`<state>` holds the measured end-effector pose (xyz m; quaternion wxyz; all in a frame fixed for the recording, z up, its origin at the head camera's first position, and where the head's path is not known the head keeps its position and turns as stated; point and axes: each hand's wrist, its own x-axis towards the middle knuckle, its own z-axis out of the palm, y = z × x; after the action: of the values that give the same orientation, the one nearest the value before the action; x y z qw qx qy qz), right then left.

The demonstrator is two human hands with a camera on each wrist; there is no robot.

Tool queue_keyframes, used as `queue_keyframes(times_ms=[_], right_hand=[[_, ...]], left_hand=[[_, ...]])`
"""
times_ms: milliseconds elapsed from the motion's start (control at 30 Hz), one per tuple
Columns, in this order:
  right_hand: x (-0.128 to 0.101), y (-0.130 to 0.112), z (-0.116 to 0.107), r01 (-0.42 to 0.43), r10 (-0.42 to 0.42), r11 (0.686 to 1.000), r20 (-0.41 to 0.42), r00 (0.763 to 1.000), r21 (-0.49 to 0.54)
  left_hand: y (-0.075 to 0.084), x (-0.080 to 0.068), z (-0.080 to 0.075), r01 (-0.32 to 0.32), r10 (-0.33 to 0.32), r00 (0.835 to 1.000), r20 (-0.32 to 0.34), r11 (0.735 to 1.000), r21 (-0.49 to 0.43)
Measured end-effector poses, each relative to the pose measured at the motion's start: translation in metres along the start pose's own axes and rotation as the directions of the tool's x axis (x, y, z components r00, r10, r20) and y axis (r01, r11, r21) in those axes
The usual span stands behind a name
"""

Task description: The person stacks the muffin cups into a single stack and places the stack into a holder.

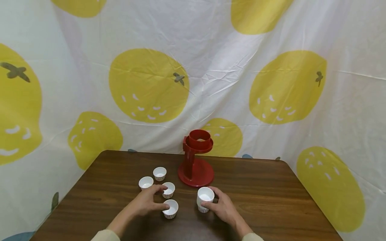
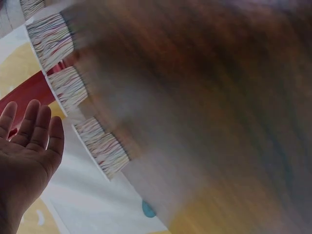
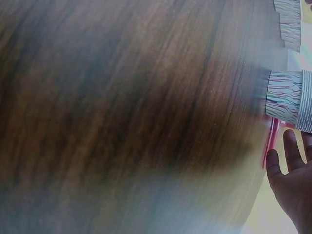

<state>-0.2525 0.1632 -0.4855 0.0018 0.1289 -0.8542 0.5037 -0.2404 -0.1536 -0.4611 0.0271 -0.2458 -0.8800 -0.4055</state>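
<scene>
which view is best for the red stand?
Head view. The red stand is whole there: round base, post and ring top, upright on the table behind the paper cups. The left wrist view catches only a blurred red patch past the cups; the right wrist view only a thin red sliver beside the right hand.

On the table [image 1: 271, 187], the dispenser stand [image 1: 196, 160] sits toward the far edge, four cups [image 1: 159, 187] left of it, a cup stack [image 1: 205, 198] nearer the front edge.
</scene>
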Motion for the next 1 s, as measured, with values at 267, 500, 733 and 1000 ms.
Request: queue_keyframes(times_ms=[267, 500, 733, 1000], right_hand=[[0.0, 0.0, 0.0, -0.009, 0.009, 1.0, 0.005, 1.0, 0.009], [0.0, 0.001, 0.0, 0.007, -0.007, 1.0, 0.003, 1.0, 0.002], [0.0, -0.001, 0.0, 0.008, -0.008, 1.0, 0.011, 1.0, 0.013], [-0.001, -0.001, 0.0, -0.001, 0.001, 1.0, 0.019, 1.0, 0.019]], left_hand=[[-0.006, -0.004, 0.007, -0.029, 0.028, 0.999, 0.032, 0.999, 0.026], [-0.009, -0.006, 0.011, -0.042, 0.04, 0.999, 0.024, 0.997, 0.067], [-0.01, -0.004, 0.014, -0.065, 0.061, 0.997, 0.045, 0.993, 0.094], [-0.01, -0.003, 0.018, -0.07, 0.063, 0.995, 0.079, 0.993, 0.091]])
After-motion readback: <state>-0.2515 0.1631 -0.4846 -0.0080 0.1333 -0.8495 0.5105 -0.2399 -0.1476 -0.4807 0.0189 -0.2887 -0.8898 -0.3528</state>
